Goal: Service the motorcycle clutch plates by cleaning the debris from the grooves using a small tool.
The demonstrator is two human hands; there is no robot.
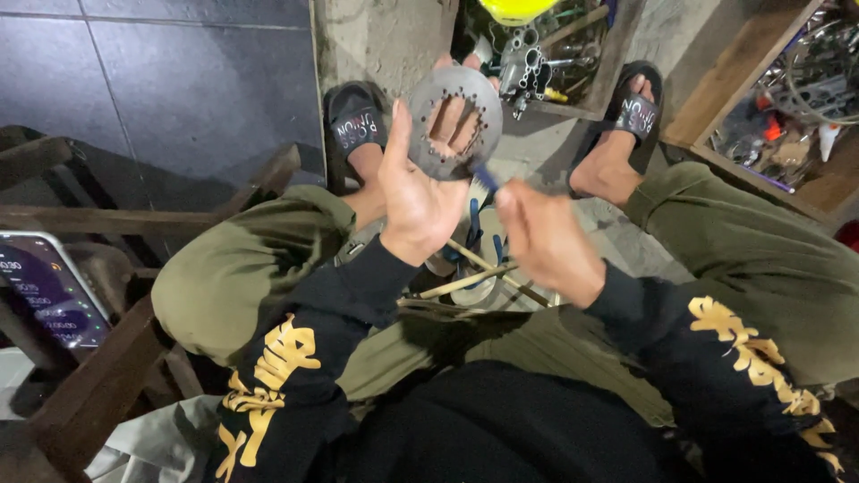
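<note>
Head view: a round metal disc [455, 122], drilled with small holes round its rim and cut out in the middle, was held up by the left hand [417, 199]. The thumb was laid along the disc's left edge and the fingers were passed behind it, showing through the cut-out, so that the face was kept turned toward the camera and steady.

The right hand [544, 240] was closed in a pinch on a small blue-handled brush [486, 179], its tip set at the disc's lower right edge, seemingly so that the surface could be reached there.

The disc was kept above the knees, between two sandalled feet, over a concrete floor [537, 152].

A box of metal parts [537, 54] was placed just beyond, and a lit phone [45, 291] was seen at the left.
</note>
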